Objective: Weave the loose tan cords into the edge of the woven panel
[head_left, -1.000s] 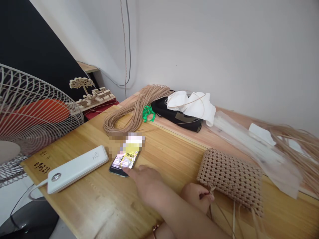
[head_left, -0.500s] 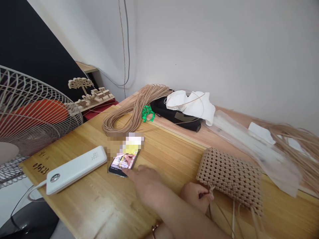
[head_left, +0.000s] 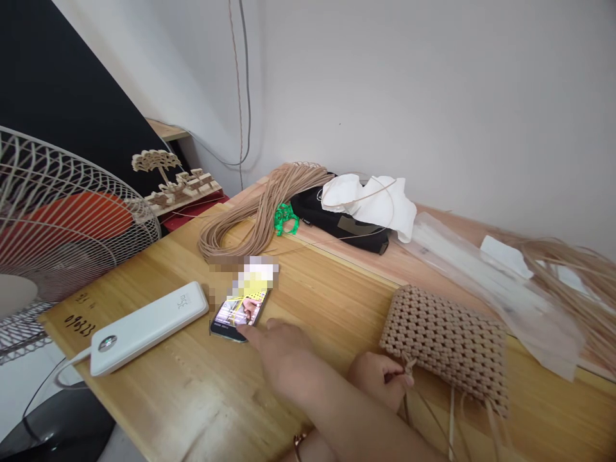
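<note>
My right hand (head_left: pixel 283 350) reaches across my left forearm with its index finger stretched out, the tip at the lower edge of a lit smartphone (head_left: pixel 230 328). It holds nothing. The phone lies on the table, playing a picture of hands; its upper part is pixelated. My left hand (head_left: pixel 378 378) pinches a light brown cord (head_left: pixel 409 367) at the near left corner of a knotted woven piece (head_left: pixel 445 343). That tan, box-like weave rests on the table, with several loose cord ends (head_left: pixel 451 417) hanging from its near edge.
A white power bank (head_left: pixel 149 330) with a cable lies left of the phone. Behind are a cord bundle (head_left: pixel 240 234), green ribbon (head_left: pixel 285 219), a black pouch (head_left: pixel 341 224) under white tissue (head_left: pixel 368 199), and a clear plastic bag (head_left: pixel 481 289). A fan (head_left: pixel 72 224) stands left.
Almost nothing differs. My right fingertip stays at the phone's lower edge, and my left hand keeps its pinch on the cord.
</note>
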Available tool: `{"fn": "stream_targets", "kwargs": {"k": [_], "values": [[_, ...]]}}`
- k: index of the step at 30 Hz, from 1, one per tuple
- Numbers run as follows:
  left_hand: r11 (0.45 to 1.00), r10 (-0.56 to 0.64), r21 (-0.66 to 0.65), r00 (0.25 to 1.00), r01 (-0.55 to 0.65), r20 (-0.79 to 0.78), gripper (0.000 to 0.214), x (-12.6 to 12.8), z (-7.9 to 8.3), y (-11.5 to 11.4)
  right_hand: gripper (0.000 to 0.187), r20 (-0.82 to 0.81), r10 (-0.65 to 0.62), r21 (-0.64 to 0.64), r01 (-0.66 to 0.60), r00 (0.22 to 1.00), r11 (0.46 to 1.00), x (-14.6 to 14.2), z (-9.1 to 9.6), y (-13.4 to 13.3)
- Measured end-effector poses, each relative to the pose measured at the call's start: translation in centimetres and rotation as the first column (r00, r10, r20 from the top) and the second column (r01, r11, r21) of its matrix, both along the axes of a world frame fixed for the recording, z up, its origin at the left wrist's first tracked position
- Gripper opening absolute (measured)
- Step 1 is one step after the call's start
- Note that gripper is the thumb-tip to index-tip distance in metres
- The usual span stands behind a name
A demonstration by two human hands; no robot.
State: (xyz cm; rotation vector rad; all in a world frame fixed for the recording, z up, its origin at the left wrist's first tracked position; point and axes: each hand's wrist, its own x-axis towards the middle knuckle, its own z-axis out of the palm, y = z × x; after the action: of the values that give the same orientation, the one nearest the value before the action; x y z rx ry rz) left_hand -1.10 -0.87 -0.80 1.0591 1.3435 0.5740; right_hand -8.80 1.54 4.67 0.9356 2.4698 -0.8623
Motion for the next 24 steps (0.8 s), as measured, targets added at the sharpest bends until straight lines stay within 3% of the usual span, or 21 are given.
{"fn": "stream_targets", "kwargs": {"k": [4, 12, 17, 24], "values": [[0.986, -0.022, 0.163, 1.000, 0.021, 0.008, 0.027, 0.07, -1.01, -0.22, 0.077, 0.004, 0.011, -0.010, -0.011, 1.000, 1.000, 0.01, -0.08, 0.00], [0.987, -0.026, 0.157, 1.000, 0.026, 0.000, 0.028, 0.00, -0.90, -0.10, 0.082, -0.021, -0.016, 0.004, 0.016, 1.000, 1.000, -0.09, -0.87, 0.06], [0.988, -0.025, 0.152, 1.000, 0.025, -0.002, 0.028, 0.02, -0.91, -0.14, 0.074, -0.045, -0.003, 0.024, 0.004, 0.999, 1.000, 0.16, -0.30, 0.02], [0.987, -0.030, 0.156, 1.000, 0.030, 0.000, 0.029, -0.02, -0.98, -0.17, 0.077, -0.022, 0.005, 0.008, -0.005, 1.000, 1.000, 0.17, -0.22, -0.07]]}}
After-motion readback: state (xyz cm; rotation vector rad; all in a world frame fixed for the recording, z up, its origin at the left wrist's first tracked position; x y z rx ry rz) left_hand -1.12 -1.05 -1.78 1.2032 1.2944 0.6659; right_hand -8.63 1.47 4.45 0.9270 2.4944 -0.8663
